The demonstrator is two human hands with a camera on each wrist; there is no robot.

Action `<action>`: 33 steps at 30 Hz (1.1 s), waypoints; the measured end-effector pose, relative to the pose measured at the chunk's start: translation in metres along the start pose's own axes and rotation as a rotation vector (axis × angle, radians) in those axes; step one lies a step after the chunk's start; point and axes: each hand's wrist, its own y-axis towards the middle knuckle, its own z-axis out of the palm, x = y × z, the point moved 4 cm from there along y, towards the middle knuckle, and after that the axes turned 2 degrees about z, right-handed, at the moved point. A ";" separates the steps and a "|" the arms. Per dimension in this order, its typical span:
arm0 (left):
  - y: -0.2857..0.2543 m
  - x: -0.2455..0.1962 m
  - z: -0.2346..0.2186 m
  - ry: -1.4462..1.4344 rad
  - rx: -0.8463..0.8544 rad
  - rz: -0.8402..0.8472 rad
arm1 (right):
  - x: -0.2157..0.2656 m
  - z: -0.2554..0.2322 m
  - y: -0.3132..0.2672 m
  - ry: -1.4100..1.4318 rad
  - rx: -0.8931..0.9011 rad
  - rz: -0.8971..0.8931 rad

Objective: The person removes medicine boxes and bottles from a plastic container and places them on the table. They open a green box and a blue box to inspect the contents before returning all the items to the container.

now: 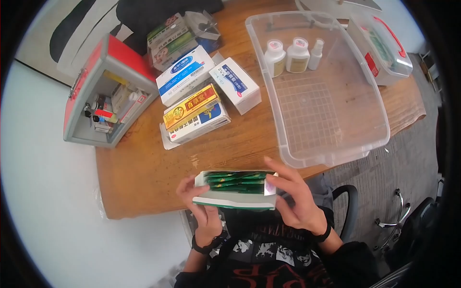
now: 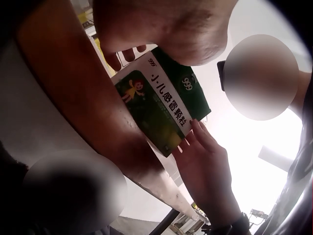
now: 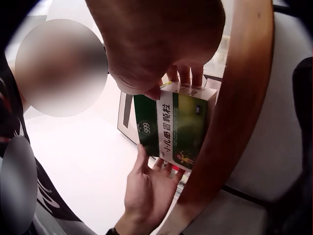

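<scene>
A green and white medicine box (image 1: 235, 198) stands with its top open at the table's near edge. Green sachets (image 1: 235, 181) are packed in a row inside it. At one end my left hand (image 1: 201, 211) grips the box, thumb at the rim. My right hand (image 1: 300, 204) holds the opposite end, thumb on the near side and index finger raised past the far edge. From the left wrist view, the box front (image 2: 159, 105) shows a cartoon child and "999" print. In the right wrist view, my left hand (image 3: 151, 196) supports the box from below.
Several medicine boxes (image 1: 235, 86) lie mid-table, beside a red and grey first-aid case (image 1: 108, 96) with small bottles inside. A clear plastic bin (image 1: 283, 144) at right holds two white bottles and a spray bottle. Behind it stands a lidded box with a red handle (image 1: 391, 36).
</scene>
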 end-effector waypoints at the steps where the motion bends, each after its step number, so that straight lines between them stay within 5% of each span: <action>1: 0.003 0.000 0.002 -0.051 -0.017 0.025 | -0.001 -0.002 0.000 -0.079 0.022 0.014; 12: 0.019 -0.007 0.006 -0.210 -0.067 0.063 | 0.004 0.002 0.003 -0.146 -0.167 0.059; 18: 0.034 -0.009 0.005 0.022 -0.137 0.144 | 0.016 0.001 0.011 -0.272 -0.189 -0.010; 24: 0.048 -0.004 0.015 -0.213 0.048 -0.036 | 0.015 0.003 0.015 -0.252 -0.278 0.139; 33: 0.047 -0.004 0.021 -0.344 0.041 -0.118 | 0.012 0.006 0.019 -0.262 -0.306 0.108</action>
